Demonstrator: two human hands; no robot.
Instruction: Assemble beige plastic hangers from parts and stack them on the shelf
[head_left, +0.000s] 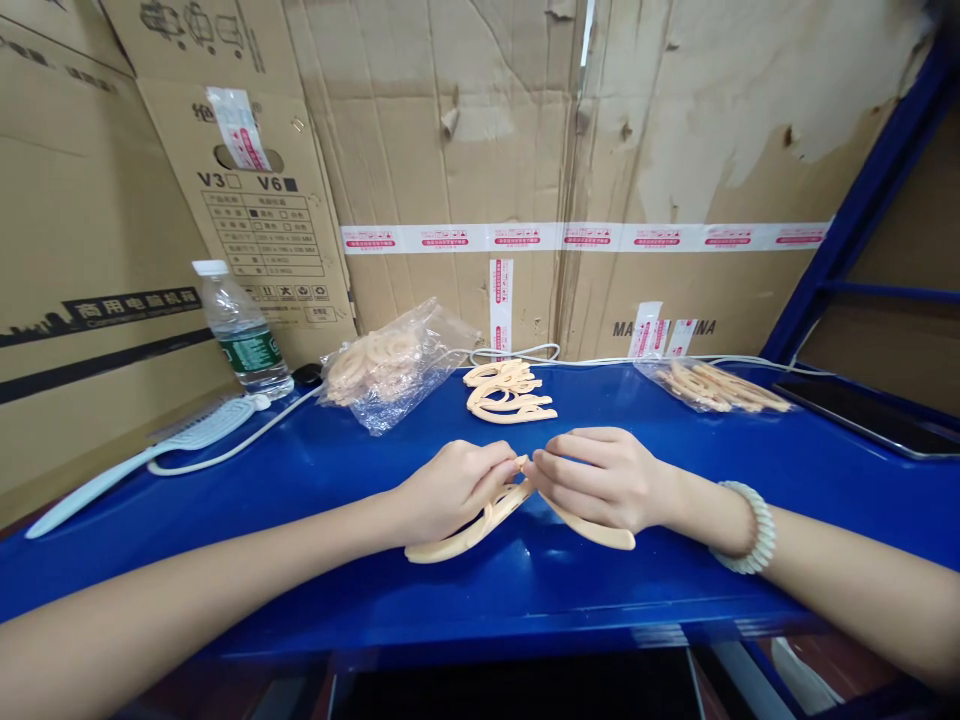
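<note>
Over the front of the blue table, my left hand and my right hand come close together at the middle. Both are closed on a cream plastic folding hanger. Its left arm sticks out below my left fingers, and its right arm curves out under my right hand. Fingertips of both hands pinch near the centre joint, which they partly hide. Just beyond my hands lies a small group of similar cream hangers, folded up.
Behind stand a clear bag of cream pieces, a water bottle and a hairbrush with a white cable. Another bag of hangers and a black tablet or phone lie right. Cardboard walls the back.
</note>
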